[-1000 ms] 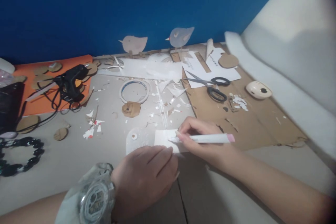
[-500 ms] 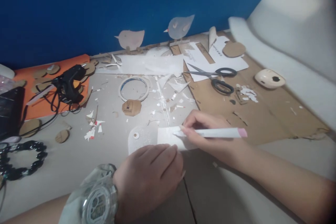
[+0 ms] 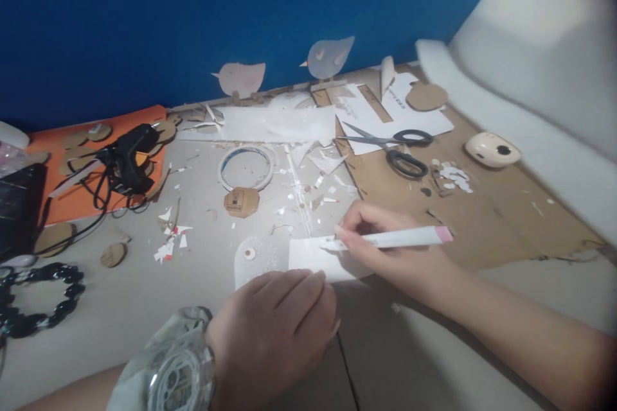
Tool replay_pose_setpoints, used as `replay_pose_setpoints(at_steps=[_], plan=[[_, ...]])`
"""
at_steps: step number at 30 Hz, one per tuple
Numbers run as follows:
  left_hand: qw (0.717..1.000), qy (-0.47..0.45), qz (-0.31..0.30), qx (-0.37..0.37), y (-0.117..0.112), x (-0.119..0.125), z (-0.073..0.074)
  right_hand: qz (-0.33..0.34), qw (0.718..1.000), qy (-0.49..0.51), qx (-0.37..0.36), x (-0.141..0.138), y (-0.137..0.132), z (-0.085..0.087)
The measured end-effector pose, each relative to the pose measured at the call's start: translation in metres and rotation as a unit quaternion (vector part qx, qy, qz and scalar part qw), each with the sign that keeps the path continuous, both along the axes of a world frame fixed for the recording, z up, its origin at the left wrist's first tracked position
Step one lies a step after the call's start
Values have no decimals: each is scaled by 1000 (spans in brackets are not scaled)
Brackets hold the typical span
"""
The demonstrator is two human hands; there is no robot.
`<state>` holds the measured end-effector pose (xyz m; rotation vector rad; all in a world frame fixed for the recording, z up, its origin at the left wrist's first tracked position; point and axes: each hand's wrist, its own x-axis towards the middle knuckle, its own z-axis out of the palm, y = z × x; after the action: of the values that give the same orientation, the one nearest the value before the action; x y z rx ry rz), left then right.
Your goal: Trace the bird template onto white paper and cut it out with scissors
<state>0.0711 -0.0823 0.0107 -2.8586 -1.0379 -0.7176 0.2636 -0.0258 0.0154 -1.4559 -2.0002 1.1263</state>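
In my right hand (image 3: 373, 237) is a white marker pen (image 3: 409, 237) with a pink end, gripped between thumb and fingers. Its tip is at a small piece of white paper (image 3: 304, 253); whether it touches cannot be told. My left hand (image 3: 279, 334), a clear digital watch on its wrist, rests over the paper's lower left edge with the fingers bent and close together, holding it down. Under that paper and hand, a translucent bird cutout (image 3: 258, 263) with a round eye shows partly.
Scissors (image 3: 407, 151) lie open on cardboard (image 3: 486, 218) at right. A tape roll (image 3: 222, 167) sits mid-table among paper scraps. At left are a black glue gun (image 3: 128, 157) and beaded bracelet (image 3: 72, 298). Two bird cutouts (image 3: 241, 79) stand by the blue wall.
The camera view has tilted slightly, so the background sits a little lower. My right hand has shifted the marker slightly, raising its pink end. The left hand keeps its place on the paper.
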Motion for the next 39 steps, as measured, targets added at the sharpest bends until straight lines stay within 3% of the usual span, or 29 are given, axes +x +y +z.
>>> replay_pose_setpoints(at_steps=[5, 29, 36, 39], plan=[[1000, 14, -19, -4, -1, -2, 0, -20, 1000, -1, 1, 0, -1, 1], [1000, 9, -14, -4, -1, -1, 1, 32, 998, -25, -49, 1, -1, 9], [1000, 10, -13, -4, 0, -2, 1, -9, 1000, -7, 24, 3, -3, 9], [1000, 17, -18, -4, 0, -3, 1, 14, 1000, -26, -3, 2, -3, 9]])
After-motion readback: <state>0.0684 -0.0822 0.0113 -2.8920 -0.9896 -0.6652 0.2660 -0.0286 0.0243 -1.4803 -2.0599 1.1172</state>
